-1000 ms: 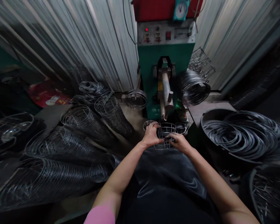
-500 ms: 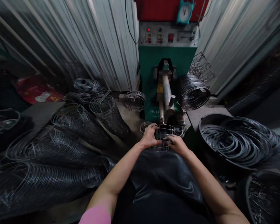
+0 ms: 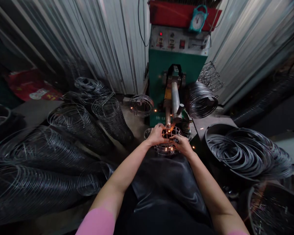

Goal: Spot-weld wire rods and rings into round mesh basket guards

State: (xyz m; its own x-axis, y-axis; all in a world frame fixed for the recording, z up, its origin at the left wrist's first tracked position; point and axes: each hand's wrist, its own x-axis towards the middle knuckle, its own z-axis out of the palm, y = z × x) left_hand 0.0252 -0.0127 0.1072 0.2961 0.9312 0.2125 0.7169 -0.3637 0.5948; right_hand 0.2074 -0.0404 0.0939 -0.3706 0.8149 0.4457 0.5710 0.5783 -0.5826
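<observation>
A round wire basket [image 3: 164,150] is held at the tip of a green spot welding machine [image 3: 155,70]. My left hand [image 3: 157,135] grips its left side, thumb toward the middle. On the right side, my right hand [image 3: 181,143] is closed around the wires, its fingertips close to my left thumb. The basket's far rim sits at the welder's electrode arms [image 3: 175,98], where orange sparks fly out. Part of the basket is hidden behind my fingers.
Tall stacks of wire rings [image 3: 39,186] lie to the left. A black tub [image 3: 207,143] on the right bears coiled wire rings; another tub [image 3: 251,209] holds short wire pieces. A ring bundle [image 3: 202,99] hangs beside the machine. A teal dial timer [image 3: 199,21] hangs above.
Sparks now scatter from the electrode tip, where only a small glow showed before. Both hands stay on the basket, and the camera view has shifted slightly.
</observation>
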